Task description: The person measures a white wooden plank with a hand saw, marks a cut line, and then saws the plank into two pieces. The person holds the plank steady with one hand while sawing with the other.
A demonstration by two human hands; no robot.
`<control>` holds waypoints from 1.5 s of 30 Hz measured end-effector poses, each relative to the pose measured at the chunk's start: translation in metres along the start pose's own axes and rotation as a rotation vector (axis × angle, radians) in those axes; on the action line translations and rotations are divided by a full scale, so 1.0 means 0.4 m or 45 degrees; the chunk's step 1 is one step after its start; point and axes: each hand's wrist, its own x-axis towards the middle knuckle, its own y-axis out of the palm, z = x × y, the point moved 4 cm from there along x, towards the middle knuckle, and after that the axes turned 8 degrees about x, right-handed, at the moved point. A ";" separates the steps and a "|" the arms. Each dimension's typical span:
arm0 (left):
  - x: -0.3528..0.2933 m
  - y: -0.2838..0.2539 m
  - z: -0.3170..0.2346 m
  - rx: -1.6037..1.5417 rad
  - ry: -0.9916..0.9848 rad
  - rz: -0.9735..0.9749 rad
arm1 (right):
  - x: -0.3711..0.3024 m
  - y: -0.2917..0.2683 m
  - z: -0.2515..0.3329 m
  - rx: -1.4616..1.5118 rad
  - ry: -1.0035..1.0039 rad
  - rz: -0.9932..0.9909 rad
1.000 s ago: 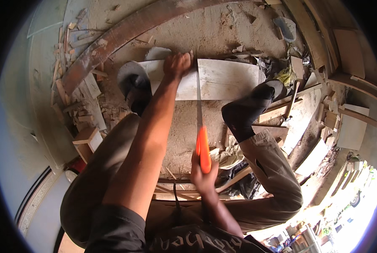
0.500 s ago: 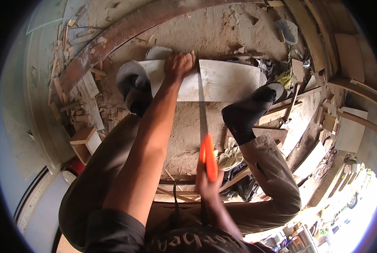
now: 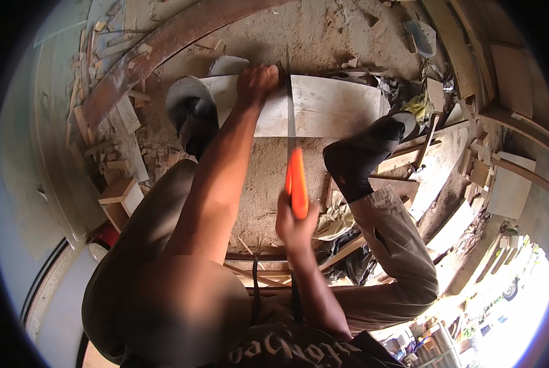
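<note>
A pale wooden board (image 3: 336, 107) lies crosswise ahead of me, its ends by my two feet. My left hand (image 3: 259, 84) is closed on its far edge, left of the blade, pressing down with the arm stretched out. Below the board, my right hand (image 3: 296, 228) is wrapped round the orange handle of a handsaw (image 3: 299, 187). The saw's narrow dark blade crosses the board near its middle, and the tip reaches past the far edge. How deep the cut runs, I cannot tell.
My left shoe (image 3: 188, 101) and right foot (image 3: 372, 147) flank the board. A long curved brown plank (image 3: 158, 52) lies beyond it. Wood offcuts litter both sides, with a small wooden box (image 3: 121, 199) at left and a crumpled cloth (image 3: 336, 222) near my right knee.
My right hand has pushed the saw forward, away from me, so its handle is nearer the board and more blade shows beyond the far edge. My left hand keeps its hold.
</note>
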 end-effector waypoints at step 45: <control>0.150 -0.247 -0.049 -0.190 0.058 1.250 | -0.228 -0.115 0.050 -0.181 -0.148 -0.025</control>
